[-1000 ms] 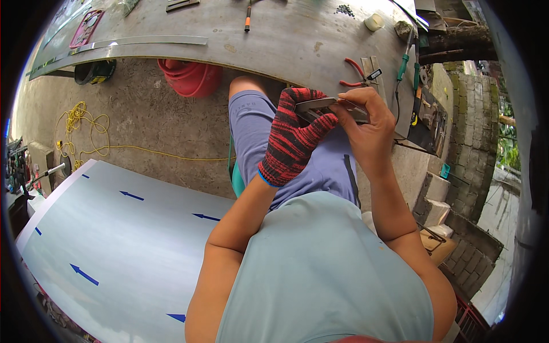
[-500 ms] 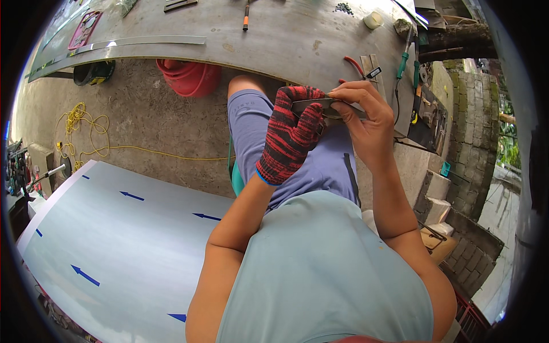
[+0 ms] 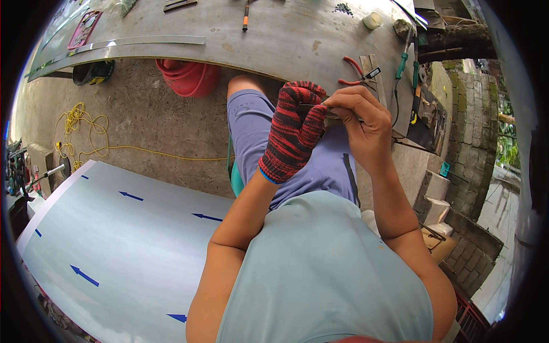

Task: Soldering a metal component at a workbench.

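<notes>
My left hand (image 3: 293,132), in a red-and-black knitted glove, is closed around a thin grey metal piece (image 3: 309,104) held above my lap. Only a narrow edge of that piece shows between the gloved thumb and fingers. My bare right hand (image 3: 366,121) meets it from the right, thumb and forefinger pinched at its end by the glove's thumb tip. Whether a smaller part sits in that pinch is hidden. Just beyond my right hand, red-handled pliers (image 3: 355,73) lie on the metal-topped table (image 3: 274,43).
A green-handled soldering iron (image 3: 402,64), an orange-handled screwdriver (image 3: 245,22), small dark bits (image 3: 343,8) and a round pale container (image 3: 373,21) lie on the table. Red buckets (image 3: 191,79) stand beneath it. A yellow cord (image 3: 154,152) crosses the floor; a large sheet with blue arrows (image 3: 126,240) is at left.
The metal piece has turned from showing its flat face to nearly edge-on. My right fingers have drawn in toward the glove's thumb and slightly down, uncovering more of the pliers.
</notes>
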`<action>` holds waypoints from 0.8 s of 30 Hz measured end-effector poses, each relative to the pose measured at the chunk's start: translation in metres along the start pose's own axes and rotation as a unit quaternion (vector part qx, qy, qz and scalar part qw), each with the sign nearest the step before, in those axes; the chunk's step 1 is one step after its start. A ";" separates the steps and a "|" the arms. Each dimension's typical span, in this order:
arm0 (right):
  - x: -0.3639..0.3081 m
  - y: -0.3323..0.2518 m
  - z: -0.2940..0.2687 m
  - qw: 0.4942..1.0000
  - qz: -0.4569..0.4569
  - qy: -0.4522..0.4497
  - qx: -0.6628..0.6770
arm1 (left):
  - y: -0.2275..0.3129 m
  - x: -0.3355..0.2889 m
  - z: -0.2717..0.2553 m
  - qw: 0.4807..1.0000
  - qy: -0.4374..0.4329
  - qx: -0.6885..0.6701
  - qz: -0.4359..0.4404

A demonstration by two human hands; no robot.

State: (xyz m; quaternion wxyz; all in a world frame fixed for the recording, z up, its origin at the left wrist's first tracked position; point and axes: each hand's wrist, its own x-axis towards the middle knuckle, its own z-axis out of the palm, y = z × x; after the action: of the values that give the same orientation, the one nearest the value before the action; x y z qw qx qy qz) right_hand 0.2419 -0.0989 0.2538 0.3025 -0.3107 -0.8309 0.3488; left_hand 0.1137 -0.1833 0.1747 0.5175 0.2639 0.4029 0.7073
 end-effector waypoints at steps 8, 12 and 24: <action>0.007 -0.005 -0.005 0.990 -0.065 -0.016 -0.121 | -0.005 -0.001 -0.005 0.998 -0.012 0.047 0.050; 0.006 -0.004 -0.005 0.987 -0.075 -0.019 -0.141 | -0.003 0.000 -0.005 0.996 -0.027 0.067 0.051; 0.004 0.001 -0.006 0.986 -0.078 -0.010 -0.150 | -0.006 0.004 -0.007 0.991 -0.053 0.077 0.094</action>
State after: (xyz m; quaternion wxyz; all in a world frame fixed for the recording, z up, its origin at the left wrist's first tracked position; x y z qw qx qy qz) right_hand 0.2442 -0.0933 0.2571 0.2710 -0.2831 -0.8982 0.1989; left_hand 0.1101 -0.1810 0.1654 0.4473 0.3771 0.4011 0.7049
